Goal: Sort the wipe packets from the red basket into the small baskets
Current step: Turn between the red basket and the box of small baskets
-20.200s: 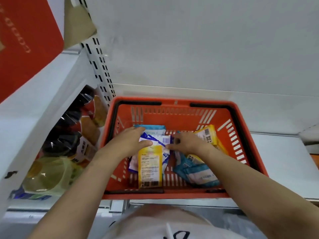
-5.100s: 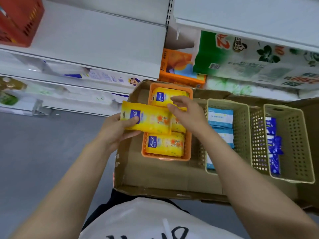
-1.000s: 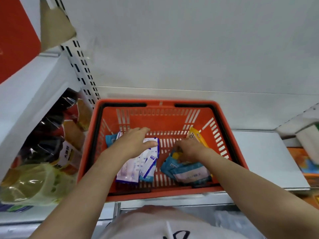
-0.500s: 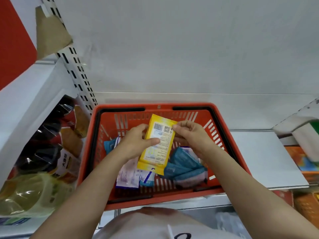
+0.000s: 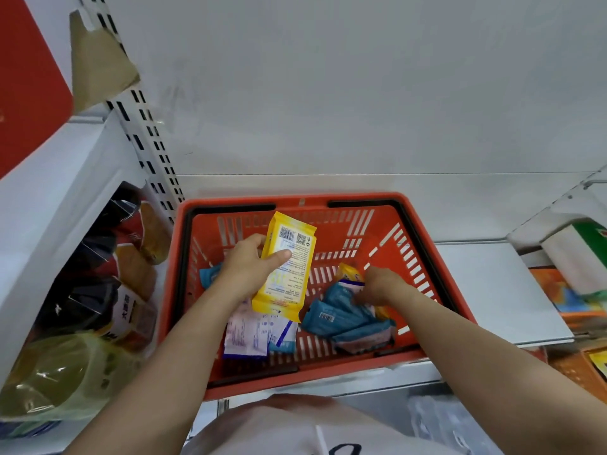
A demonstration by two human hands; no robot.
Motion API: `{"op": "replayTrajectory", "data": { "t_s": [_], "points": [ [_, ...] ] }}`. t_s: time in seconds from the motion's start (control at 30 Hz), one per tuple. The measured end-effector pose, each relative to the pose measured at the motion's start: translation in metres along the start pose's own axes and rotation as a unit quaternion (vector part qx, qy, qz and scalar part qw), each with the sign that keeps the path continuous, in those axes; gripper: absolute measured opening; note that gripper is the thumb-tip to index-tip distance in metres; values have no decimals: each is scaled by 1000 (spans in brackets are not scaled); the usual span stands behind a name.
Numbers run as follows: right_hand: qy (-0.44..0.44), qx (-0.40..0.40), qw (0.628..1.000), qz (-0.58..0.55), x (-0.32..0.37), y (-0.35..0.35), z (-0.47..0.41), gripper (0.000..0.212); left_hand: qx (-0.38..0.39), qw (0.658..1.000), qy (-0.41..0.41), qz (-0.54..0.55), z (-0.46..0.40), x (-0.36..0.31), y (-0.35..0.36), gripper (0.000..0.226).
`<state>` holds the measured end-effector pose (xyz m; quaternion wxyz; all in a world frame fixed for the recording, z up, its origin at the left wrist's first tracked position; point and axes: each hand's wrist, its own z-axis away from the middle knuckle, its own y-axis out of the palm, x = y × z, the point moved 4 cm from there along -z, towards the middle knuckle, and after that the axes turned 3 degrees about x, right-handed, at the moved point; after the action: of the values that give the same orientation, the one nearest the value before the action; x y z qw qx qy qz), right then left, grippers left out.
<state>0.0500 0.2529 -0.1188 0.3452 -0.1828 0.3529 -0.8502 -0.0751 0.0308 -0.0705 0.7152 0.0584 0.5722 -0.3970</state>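
I see the left hand (image 5: 248,265) now holding the yellow packet (image 5: 286,265) alone, thumb across its printed back, tilted above the red basket (image 5: 423,284). Half a second ago both hands were on it; the right hand (image 5: 377,285) has since let go and dropped to the basket floor, fingers curled down onto a second yellow packet (image 5: 349,273) beside the blue packets (image 5: 345,318). Blur there leaves me unsure whether it actually pinches it. White and purple packets (image 5: 251,333) lie under the left forearm. Bottles (image 5: 59,372) fill the shelf at left.
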Motion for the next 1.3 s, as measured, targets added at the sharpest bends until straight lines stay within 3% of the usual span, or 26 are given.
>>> {"op": "replayTrajectory", "data": {
  "t_s": [0.2,0.4,0.6,0.73,0.83,0.93,1.0,1.2,1.3],
  "points": [
    [-49,-38,990,-123,7,-8,3,41,13,1000,14,5,2,-1,2,31],
    [-56,-65,965,-249,11,-13,14,75,10,1000,24,9,2,-3,4,34],
    [-55,-74,939,-331,13,-22,33,56,14,999,34,33,1,-4,7,25],
    [-91,-23,860,-501,18,-27,50,36,-2,996,28,89,0,-3,6,23],
    [-117,56,770,-625,28,-26,65,39,-25,990,19,134,0,-4,5,30],
    [-120,80,661,-736,31,-19,74,33,-32,985,27,168,2,-11,7,28],
    [-143,97,596,-784,29,-16,78,41,-31,982,32,184,2,-14,9,23],
    [-238,76,538,-805,9,-23,118,32,-24,976,58,208,23,-37,25,27],
    [-256,62,514,-816,-16,-27,142,38,-25,974,72,215,42,-50,42,29]
  ]
}}
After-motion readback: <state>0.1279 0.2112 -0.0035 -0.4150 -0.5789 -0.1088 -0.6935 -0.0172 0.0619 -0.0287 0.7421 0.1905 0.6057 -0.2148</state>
